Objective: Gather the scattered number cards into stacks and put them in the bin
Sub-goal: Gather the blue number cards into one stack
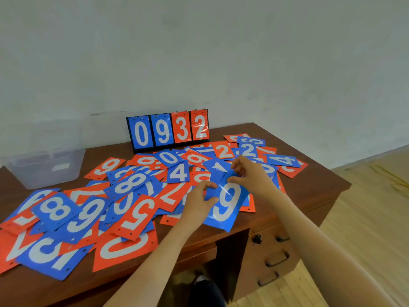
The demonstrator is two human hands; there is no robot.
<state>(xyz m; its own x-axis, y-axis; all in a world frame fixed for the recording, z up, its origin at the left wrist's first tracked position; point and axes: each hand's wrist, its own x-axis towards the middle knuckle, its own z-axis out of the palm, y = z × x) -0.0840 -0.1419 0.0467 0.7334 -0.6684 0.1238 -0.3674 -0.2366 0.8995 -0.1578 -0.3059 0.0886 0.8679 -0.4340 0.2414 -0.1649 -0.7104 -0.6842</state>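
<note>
Bin [44, 171] label blurred, unreadable. Cards [8, 251] at left edge cut off. Lower cards in pile buried, digits partly hidden.

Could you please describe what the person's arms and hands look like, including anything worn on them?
The left arm and right arm are bare right to the frame's edge; no sleeves show. The left hand and right hand wear no gloves, and no watch, bracelet or ring is visible on the sides facing the camera.
</note>
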